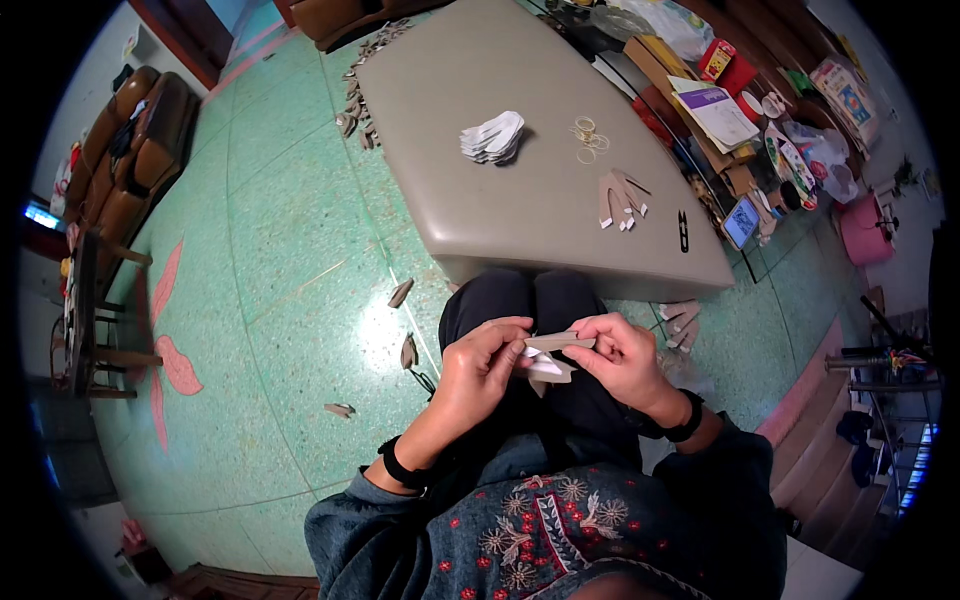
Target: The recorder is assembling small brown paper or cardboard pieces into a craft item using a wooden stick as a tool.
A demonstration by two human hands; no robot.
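Over the lap, my left hand and my right hand hold a folded taupe and white fabric piece between thumbs and fingers. More taupe and white material hangs below it, partly hidden by the left fingers. On the padded bench before me lie a stack of white cut pieces, several thin rubber bands, a few folded taupe strips and black thread snips. Both wrists wear black bands.
Small taupe bundles lie on the green floor along the bench's left side, others near my left knee. Taupe strips lie by the bench's front right. A cluttered glass table with papers and a phone stands to the right.
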